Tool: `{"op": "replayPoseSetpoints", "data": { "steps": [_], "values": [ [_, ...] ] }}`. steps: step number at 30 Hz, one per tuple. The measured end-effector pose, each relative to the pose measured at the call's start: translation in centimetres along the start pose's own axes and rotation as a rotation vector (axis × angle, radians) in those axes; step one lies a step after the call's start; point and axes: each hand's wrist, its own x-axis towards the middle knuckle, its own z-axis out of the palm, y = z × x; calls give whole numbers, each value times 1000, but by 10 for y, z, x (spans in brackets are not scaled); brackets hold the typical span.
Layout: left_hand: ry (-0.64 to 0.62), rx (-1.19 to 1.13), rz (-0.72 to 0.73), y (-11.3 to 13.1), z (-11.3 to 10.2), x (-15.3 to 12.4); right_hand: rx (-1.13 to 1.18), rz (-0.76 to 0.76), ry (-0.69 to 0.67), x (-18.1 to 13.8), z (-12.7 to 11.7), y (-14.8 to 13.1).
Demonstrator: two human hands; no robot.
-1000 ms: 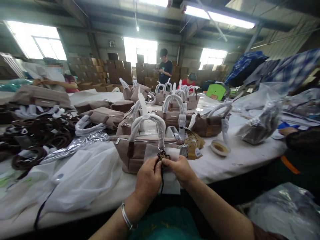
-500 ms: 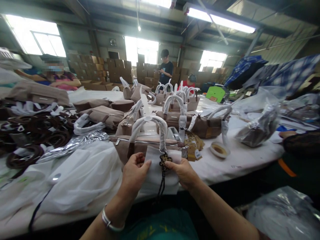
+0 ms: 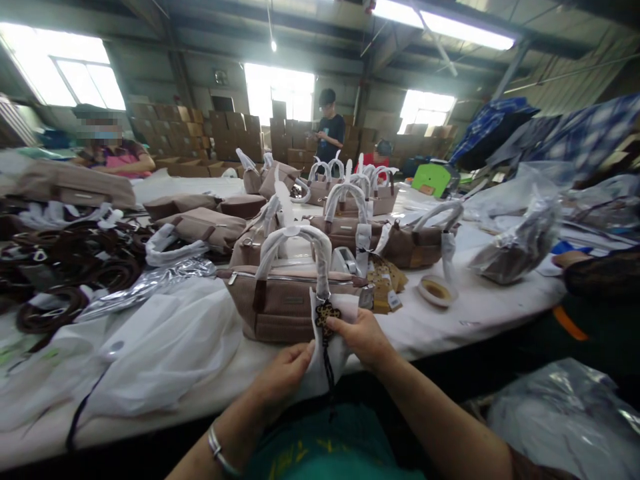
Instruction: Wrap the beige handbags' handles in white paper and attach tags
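A taupe handbag (image 3: 283, 313) stands upright before me, its two handles wrapped in white paper. From the handle's base hangs a flower-shaped, leopard-patterned charm (image 3: 326, 316) with a dark tassel. Behind the charm is a sheet of white tissue paper (image 3: 345, 303), partly folded. My right hand (image 3: 367, 339) is closed, thumb on the charm and fingers behind the paper. My left hand (image 3: 287, 373) pinches the paper's left edge, low beside the charm and in front of the bag.
Several more taupe bags (image 3: 345, 230) fill the table's middle. Brown straps (image 3: 75, 260) and white dust bags (image 3: 165, 360) lie left. Brown tags (image 3: 385, 283), a tape roll (image 3: 436, 292) and a plastic-wrapped bag (image 3: 515, 250) are right. Co-workers (image 3: 330, 130) are beyond the table.
My left hand has moved lower, bringing the paper's left side in toward the charm. More of the bag's front now shows. My right hand still holds the charm.
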Motion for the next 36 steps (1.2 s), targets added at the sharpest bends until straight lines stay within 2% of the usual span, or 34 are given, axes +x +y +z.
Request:
{"op": "replayPoseSetpoints", "data": {
  "steps": [4, 10, 16, 20, 24, 30, 32, 36],
  "values": [
    [-184, -154, 57, -20, 5, -19, 25, -6, 32, 0, 5, 3],
    [-300, -161, -47, -28, 3, -33, 2, 0, 119, -2, 10, 5],
    [-124, -464, -2, -2, -6, -11, -28, -32, 103, 0, 9, 6],
    [-108, -505, -47, 11, -2, 7, -24, -37, 99, 1, 6, 7],
    [-171, -473, -112, 15, 8, 19, -23, -42, 72, 0, 4, 5],
    [164, -272, -4, 12, 14, 33, 0, -9, 65, -2, 5, -2],
    [186, -249, -4, 11, 16, 34, 5, -3, 46, -2, 5, -2],
    [155, -261, -1, 15, 19, 32, 43, -3, 21, -2, 4, -2]
  ]
}}
